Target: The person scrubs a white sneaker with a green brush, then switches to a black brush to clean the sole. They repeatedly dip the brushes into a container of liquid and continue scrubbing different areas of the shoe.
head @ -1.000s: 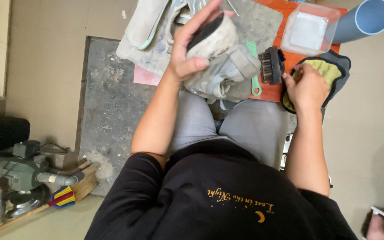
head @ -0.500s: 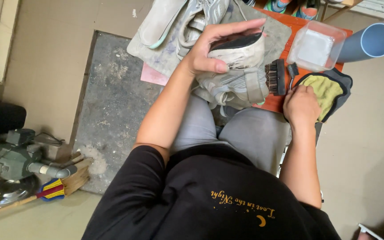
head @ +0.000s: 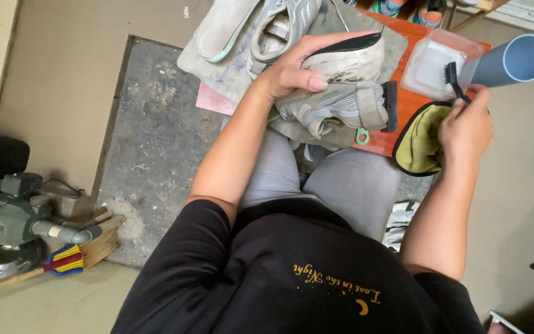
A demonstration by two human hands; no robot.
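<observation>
The head view looks down over a black shirt and grey-trousered knees to the work just beyond them. Nearest, the right hand (head: 465,130) is closed in a pinching grip on the handle of a small dark brush (head: 451,77), its bristle end tipped toward a clear plastic tub (head: 431,62); just under that hand lies a yellow cloth with a dark edge (head: 418,142). At the same depth the left hand (head: 288,71) wraps its fingers over the heel of a dirty white and grey sneaker (head: 341,86), thumb pressed to the side, holding it on its side above the knees and over a grey mat (head: 322,127). The sneaker is apart from the brush, with an orange board (head: 406,102) showing between them.

As a judgement, the step in hand is loading the brush at the tub, partway through scrubbing the shoe. The next move would call for bringing the bristles across to the sneaker's soiled side while the left hand keeps it steady and turned to face them.

Farther off lie more pale sneakers (head: 267,28) on the mat, and a blue-grey pipe (head: 514,62) beside the tub.
</observation>
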